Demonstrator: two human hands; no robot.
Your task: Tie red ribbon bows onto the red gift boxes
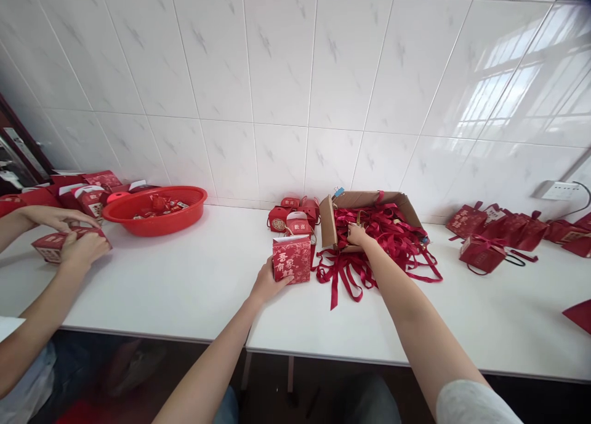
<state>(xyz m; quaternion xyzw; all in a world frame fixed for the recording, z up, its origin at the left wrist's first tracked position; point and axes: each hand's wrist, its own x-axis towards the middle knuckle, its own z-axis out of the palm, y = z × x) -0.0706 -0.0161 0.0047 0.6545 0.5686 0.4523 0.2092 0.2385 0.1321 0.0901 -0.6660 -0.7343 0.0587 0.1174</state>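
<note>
The left hand holds the box by its lower left side, upright on the table, near the carton. It looks like thin card: light, stiff at the edges, easily dented on its faces, so best held low by opposite corners. The right hand reaches into the ribbons (limp, probably slippery, best taken by one loose end); whether its fingers pinch any, I cannot tell.
</note>
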